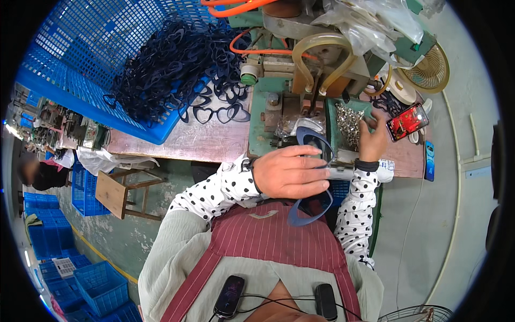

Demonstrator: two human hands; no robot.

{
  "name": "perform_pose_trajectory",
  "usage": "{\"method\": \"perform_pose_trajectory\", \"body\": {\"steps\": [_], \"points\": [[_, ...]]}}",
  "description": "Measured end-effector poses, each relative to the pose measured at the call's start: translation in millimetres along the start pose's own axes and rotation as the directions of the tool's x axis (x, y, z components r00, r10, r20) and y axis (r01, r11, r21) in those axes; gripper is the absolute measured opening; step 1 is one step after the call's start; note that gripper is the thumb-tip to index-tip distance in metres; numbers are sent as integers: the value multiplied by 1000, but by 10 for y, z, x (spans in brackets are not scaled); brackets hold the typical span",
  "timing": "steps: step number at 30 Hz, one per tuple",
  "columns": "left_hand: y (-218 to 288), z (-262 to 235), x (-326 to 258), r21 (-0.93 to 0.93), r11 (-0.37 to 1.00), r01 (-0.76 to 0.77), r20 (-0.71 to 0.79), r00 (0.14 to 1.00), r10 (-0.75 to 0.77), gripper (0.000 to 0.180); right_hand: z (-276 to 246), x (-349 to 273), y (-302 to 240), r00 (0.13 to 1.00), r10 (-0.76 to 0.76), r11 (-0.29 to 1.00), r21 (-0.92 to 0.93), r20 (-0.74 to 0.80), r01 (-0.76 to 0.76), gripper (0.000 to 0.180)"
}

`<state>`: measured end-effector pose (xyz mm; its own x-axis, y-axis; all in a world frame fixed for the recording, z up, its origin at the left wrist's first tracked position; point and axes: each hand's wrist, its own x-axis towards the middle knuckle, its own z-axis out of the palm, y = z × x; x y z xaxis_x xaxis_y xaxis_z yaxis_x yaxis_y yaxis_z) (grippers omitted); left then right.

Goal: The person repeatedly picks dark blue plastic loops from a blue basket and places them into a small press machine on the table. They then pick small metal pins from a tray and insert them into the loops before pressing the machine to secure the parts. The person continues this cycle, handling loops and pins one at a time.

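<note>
Mid-picture, the left hand (292,173) grasps a blue eyeglass frame (295,218); right of centre, the right hand (372,140) apparently picks metal parts (347,124), grip unclear; next likely needs a fine pinch

We see a pale wall (475,96) on the right, a thin pipe (460,161) running along it. To the left, the worn grey-green floor (137,239) carries a yellow line (103,256), blue crates (100,287) at its near end and a wooden stool (111,194) beyond; farther left, we catch a bright light (12,129).
</note>
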<state>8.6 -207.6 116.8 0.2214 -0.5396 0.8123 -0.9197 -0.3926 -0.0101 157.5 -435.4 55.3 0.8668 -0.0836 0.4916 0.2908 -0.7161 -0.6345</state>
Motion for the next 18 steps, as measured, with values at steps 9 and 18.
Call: {"method": "perform_pose_trajectory", "body": {"steps": [9,18], "points": [[-132,123,-149,-57,996,73,44,997,-70,29,-237,-146,394,988,3,996,-83,157,10,34],[-92,131,-173,41,996,78,45,996,-80,31,47,-198,392,966,-105,985,-111,235,134,18]]}}
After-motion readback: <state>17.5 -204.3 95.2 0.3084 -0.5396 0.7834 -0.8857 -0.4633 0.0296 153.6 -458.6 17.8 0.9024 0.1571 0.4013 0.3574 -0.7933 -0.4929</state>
